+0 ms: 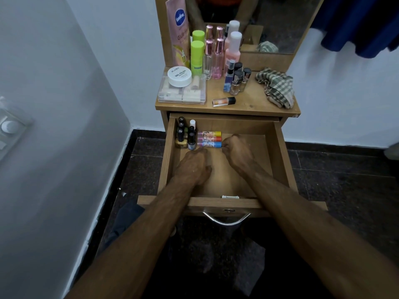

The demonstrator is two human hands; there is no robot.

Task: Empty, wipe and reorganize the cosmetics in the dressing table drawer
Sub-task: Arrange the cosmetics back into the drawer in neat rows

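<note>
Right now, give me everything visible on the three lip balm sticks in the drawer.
The three lip balm sticks lie flat, side by side and touching, in the drawer's back left part. Each has a printed pinkish body and a coloured cap pointing right: yellow, orange, blue from back to front. Upright nail polish bottles stand against their left ends. The left hand reaches the blue one's body; the right hand is at its cap.

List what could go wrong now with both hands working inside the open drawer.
1. The left hand sits close beside the upright nail polish bottles; a nudge might topple them.
2. The right hand touches the end of the three lying tubes, which may roll out of their row.
3. The orange tube lies near the tabletop's front edge above the drawer and might roll in.
</note>
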